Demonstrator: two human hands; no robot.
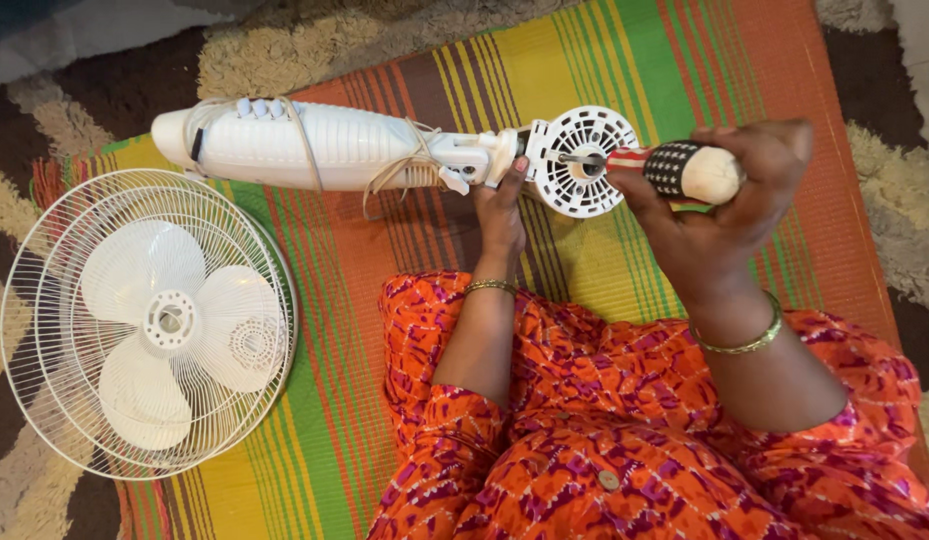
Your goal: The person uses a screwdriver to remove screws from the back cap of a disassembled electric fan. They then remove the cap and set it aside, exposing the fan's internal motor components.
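Observation:
A white fan motor housing (pixel 314 145) lies on its side across a striped mat, its round vented front plate (pixel 582 160) facing right. My left hand (pixel 502 205) grips the housing just behind that plate, from below. My right hand (pixel 719 200) holds a screwdriver (pixel 674 168) with a black dotted grip and pale butt; its metal tip is pressed into the centre of the plate. A cord is wound around the housing.
A white fan grille with three blades (pixel 149 320) lies flat at the left on the mat's edge. The colourful striped mat (pixel 624 60) sits on a shaggy brown-and-cream rug (pixel 284 40). My orange patterned clothing (pixel 604 440) fills the lower middle.

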